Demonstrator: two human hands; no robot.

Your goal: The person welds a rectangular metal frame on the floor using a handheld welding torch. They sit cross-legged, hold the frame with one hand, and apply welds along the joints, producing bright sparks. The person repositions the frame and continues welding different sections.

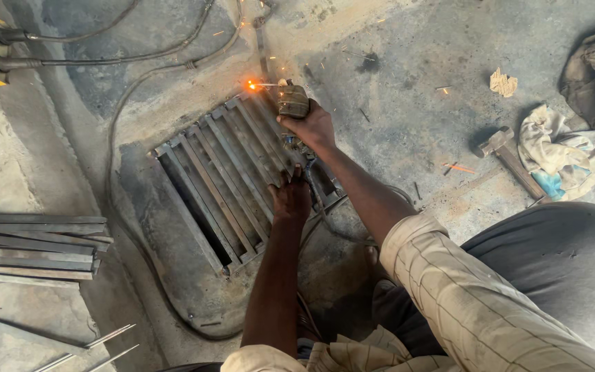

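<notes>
A metal grate (218,182) lies flat on the floor (408,103). The left hand (290,196) presses on its near edge. The right hand (311,124) has a tight grip on a welding holder (292,100), sparking (251,85) at the grate's far corner.

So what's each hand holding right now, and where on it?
The right hand grips the electrode holder by its handle. The left hand holds nothing; it rests flat on the bars of the metal grate.
</notes>
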